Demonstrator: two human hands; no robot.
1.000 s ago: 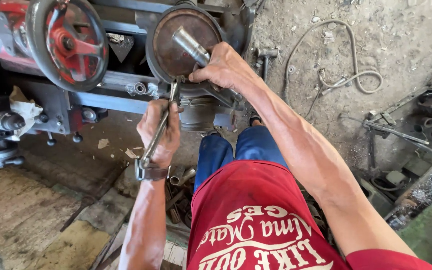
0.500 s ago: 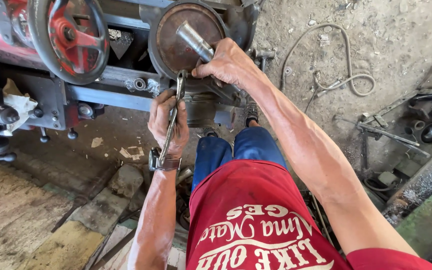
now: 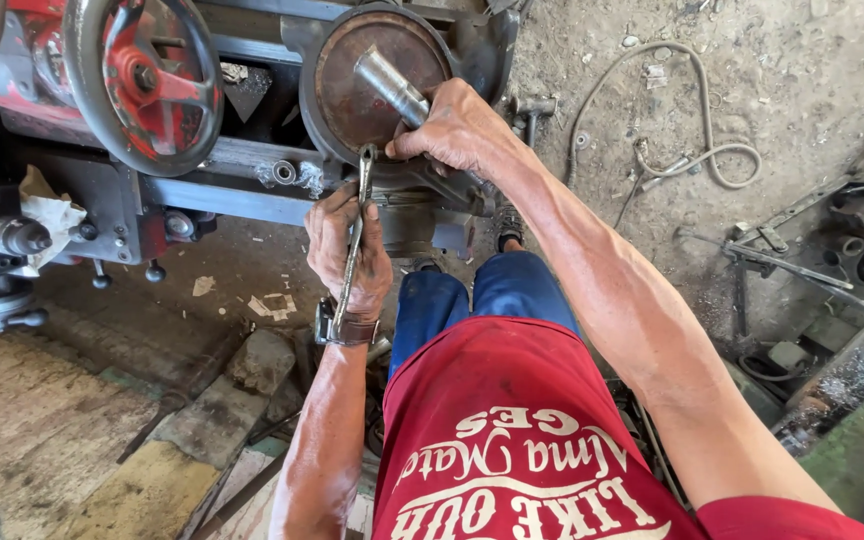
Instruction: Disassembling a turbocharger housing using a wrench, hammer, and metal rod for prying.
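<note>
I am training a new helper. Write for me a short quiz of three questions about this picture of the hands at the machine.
1. True or false: the left hand holds a long metal wrench.
2. Which thing does the right hand grip? A. the red handwheel B. the metal shaft on the round rusty plate C. the hose on the ground
3. Fill in: the person's trousers are ____ in colour.

Key: 1 true; 2 B; 3 blue.

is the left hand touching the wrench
Touching. The head view shows the left hand wrapped around the shaft of the wrench, its upper end sticking out above the fingers toward the round machine plate.
</note>
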